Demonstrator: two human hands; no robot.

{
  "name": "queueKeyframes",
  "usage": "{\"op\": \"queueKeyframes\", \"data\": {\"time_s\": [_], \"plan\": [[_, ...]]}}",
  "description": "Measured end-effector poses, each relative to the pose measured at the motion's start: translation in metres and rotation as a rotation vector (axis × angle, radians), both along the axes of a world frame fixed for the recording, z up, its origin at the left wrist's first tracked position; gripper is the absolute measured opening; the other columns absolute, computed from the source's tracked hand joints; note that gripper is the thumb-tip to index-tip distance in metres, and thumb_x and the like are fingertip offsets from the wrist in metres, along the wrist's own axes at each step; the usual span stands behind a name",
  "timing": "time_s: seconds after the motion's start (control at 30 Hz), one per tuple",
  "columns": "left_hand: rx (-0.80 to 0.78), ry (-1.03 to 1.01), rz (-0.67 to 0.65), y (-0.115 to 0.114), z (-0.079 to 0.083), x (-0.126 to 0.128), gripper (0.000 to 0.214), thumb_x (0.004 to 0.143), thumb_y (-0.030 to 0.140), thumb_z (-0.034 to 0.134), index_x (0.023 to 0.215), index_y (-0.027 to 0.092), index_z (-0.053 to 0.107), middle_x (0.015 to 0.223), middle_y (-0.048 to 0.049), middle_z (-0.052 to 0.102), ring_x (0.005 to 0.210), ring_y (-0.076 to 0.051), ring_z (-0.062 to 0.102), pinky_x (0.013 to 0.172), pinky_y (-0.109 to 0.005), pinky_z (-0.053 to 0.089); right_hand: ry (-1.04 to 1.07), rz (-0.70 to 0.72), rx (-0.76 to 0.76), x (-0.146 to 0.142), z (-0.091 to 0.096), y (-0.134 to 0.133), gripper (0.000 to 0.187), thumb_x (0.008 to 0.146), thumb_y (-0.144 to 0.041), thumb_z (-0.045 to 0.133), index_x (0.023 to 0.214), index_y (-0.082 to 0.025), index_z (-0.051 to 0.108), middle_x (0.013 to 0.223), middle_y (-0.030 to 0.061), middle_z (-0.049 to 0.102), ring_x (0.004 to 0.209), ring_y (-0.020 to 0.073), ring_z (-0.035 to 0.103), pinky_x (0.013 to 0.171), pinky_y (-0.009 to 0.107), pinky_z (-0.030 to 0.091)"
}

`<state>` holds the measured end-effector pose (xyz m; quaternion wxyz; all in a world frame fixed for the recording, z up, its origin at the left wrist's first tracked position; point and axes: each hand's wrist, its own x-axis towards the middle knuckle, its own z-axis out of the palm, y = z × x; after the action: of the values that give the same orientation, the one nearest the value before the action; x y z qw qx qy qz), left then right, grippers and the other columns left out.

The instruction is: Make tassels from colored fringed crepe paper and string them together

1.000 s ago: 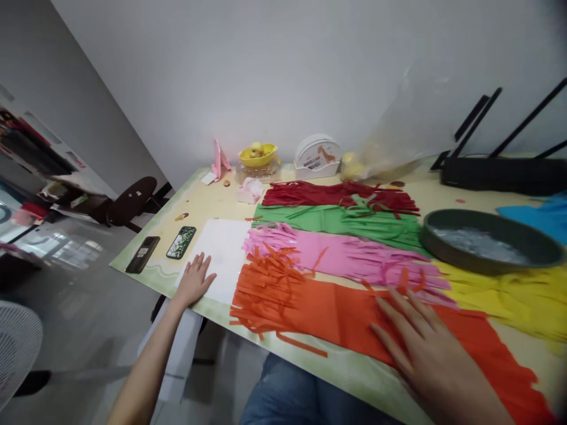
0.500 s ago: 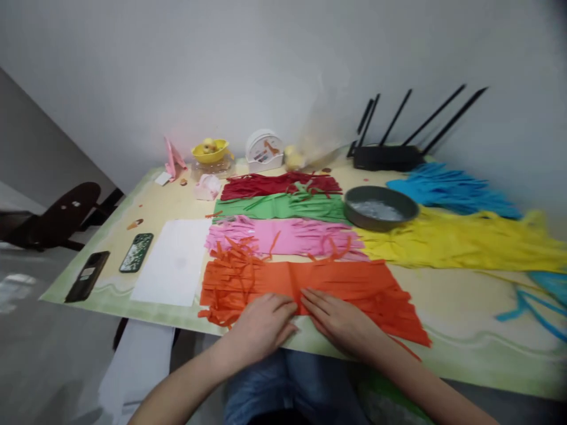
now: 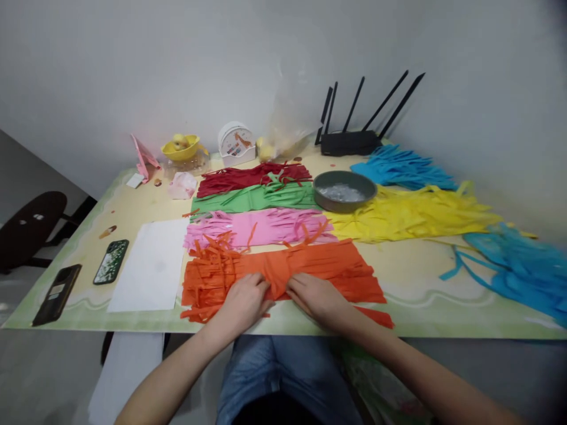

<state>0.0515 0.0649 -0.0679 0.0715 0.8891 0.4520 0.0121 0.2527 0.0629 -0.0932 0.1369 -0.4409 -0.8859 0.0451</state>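
Where hands pinch, orange paper (image 3: 283,268), lengthwise left-right

The orange paper sheet with fringe-cut ends (image 3: 336,268) lies flat at the table's near edge; its middle is bunched into a narrow waist.

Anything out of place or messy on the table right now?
Mostly tidy. The orange fringed sheet is bunched at its middle, where the left hand and right hand pinch it. Its left fringe is tangled, with loose orange strips lying on the pink sheet. One blue strip trails away from its pile.
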Motion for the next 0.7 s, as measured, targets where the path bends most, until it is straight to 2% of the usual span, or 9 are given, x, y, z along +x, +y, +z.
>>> {"op": "queueKeyframes", "data": {"time_s": [0.2,0.33,0.43,0.53,0.6,0.7], "plan": [[0.008,0.023,-0.050,0.007,0.005,0.001,0.025,0.085,0.035,0.059,0.098,0.014,0.066,0.099,-0.0088,0.062,0.093,-0.022,0.059,0.082,-0.032,0.048,0.158,-0.055,-0.239,0.003,0.015,0.005,0.009,0.088,-0.014,0.054,0.083,-0.016,0.061,0.085,0.0063,0.063,0.079,0.0183,0.059,0.067,0.026,0.043],[0.004,0.029,-0.026,0.009,0.008,0.005,0.021,0.089,0.024,0.050,0.092,0.015,0.069,0.092,-0.0089,0.064,0.087,-0.021,0.060,0.079,-0.033,0.047,0.318,-0.066,-0.325,0.007,0.025,0.013,0.007,0.088,-0.015,0.056,0.082,-0.016,0.060,0.083,0.0047,0.065,0.079,0.0176,0.060,0.070,0.027,0.045],[0.064,-0.009,0.094,0.010,0.009,0.008,0.022,0.087,0.018,0.048,0.086,0.013,0.069,0.087,-0.0118,0.066,0.089,-0.025,0.060,0.079,-0.037,0.046,0.302,-0.078,-0.148,-0.002,0.028,0.004,0.011,0.090,-0.015,0.050,0.087,-0.015,0.061,0.088,0.0086,0.066,0.083,0.0206,0.061,0.074,0.032,0.048],[0.085,-0.148,0.213,0.013,0.012,0.008,0.022,0.086,0.016,0.046,0.081,0.013,0.068,0.084,-0.0122,0.068,0.087,-0.025,0.061,0.080,-0.037,0.046,0.231,0.017,0.078,-0.024,0.019,-0.015,0.020,0.092,-0.014,0.043,0.092,-0.014,0.063,0.096,0.0136,0.066,0.090,0.0238,0.061,0.083,0.038,0.049],[0.100,-0.223,0.261,0.017,0.016,0.005,0.021,0.085,0.016,0.047,0.084,0.014,0.068,0.085,-0.0108,0.069,0.084,-0.023,0.063,0.078,-0.034,0.047,0.179,0.082,0.121,-0.041,0.009,-0.022,0.023,0.089,-0.011,0.043,0.100,-0.011,0.064,0.105,0.0168,0.066,0.100,0.0261,0.061,0.089,0.041,0.050],[0.127,-0.335,0.325,0.029,0.025,-0.007,0.021,0.085,0.019,0.047,0.087,0.015,0.067,0.081,-0.0077,0.071,0.075,-0.019,0.064,0.071,-0.029,0.047,0.157,0.012,0.106,-0.056,-0.003,-0.013,0.040,0.083,-0.006,0.044,0.121,-0.002,0.056,0.126,0.0235,0.057,0.122,0.0308,0.050,0.102,0.045,0.043]]}}
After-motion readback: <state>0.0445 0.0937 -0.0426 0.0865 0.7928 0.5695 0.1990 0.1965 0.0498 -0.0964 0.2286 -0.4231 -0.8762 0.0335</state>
